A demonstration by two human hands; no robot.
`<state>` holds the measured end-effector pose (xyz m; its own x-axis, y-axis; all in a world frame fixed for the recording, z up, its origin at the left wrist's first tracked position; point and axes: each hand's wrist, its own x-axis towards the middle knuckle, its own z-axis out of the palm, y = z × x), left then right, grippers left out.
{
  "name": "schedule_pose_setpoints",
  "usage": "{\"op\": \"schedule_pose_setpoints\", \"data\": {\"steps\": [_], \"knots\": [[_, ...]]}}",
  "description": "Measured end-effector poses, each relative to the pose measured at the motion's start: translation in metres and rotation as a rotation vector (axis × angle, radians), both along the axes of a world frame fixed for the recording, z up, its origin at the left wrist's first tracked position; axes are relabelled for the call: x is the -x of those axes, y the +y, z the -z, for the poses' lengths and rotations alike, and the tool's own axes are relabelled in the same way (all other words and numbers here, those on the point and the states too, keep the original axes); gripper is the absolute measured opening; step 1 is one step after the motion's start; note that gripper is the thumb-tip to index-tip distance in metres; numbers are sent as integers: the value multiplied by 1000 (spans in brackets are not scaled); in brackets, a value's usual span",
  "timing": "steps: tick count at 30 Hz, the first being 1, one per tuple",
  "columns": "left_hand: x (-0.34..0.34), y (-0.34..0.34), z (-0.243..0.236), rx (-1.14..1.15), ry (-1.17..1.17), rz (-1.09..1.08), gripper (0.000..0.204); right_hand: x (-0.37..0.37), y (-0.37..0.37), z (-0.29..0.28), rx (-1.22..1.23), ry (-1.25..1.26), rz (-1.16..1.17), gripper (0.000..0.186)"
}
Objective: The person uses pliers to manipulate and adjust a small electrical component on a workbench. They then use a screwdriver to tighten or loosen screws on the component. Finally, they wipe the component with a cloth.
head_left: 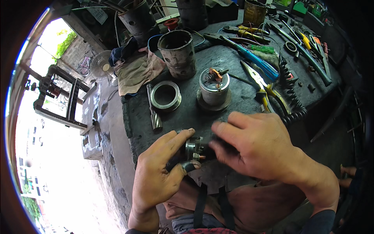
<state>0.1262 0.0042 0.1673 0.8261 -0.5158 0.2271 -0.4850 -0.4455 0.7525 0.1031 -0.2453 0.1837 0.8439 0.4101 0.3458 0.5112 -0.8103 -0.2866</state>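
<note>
Over the near edge of the bench, my left hand (156, 175) grips a small round metal part (193, 147) between thumb and fingers. The part has a shiny rim and a copper-coloured stud on its right side. My right hand (259, 144) is close beside it, its fingers curled together and slightly blurred. Whatever may be between those fingertips is dark and hard to make out. Beyond my hands stands a metal cylinder (213, 95) with copper wire ends on top. A thick metal ring (168, 107) and a fluted cutter (156, 121) lie to its left.
Combination pliers (258, 78) with yellow-black grips and a blue-handled screwdriver (257, 62) lie on the bench at right, near a black coiled cord (298, 109). Farther back are a hollow metal cylinder (178, 58), a brown rag (140, 74) and a rusty can (255, 12).
</note>
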Motion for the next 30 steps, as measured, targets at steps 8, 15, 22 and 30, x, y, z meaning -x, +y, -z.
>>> {"op": "schedule_pose_setpoints", "data": {"steps": [8,15,22,30], "knots": [[0,-1,0,13,21,-6,62,0,0,-4,54,83,4,21],[2,-1,-1,-30,14,-18,65,1,2,-9,35,132,33,28],[1,-1,-1,-21,-6,-4,66,-1,0,-7,54,115,-47,30],[1,-1,1,-15,-15,-2,65,-1,1,-12,126,214,60,36]]}}
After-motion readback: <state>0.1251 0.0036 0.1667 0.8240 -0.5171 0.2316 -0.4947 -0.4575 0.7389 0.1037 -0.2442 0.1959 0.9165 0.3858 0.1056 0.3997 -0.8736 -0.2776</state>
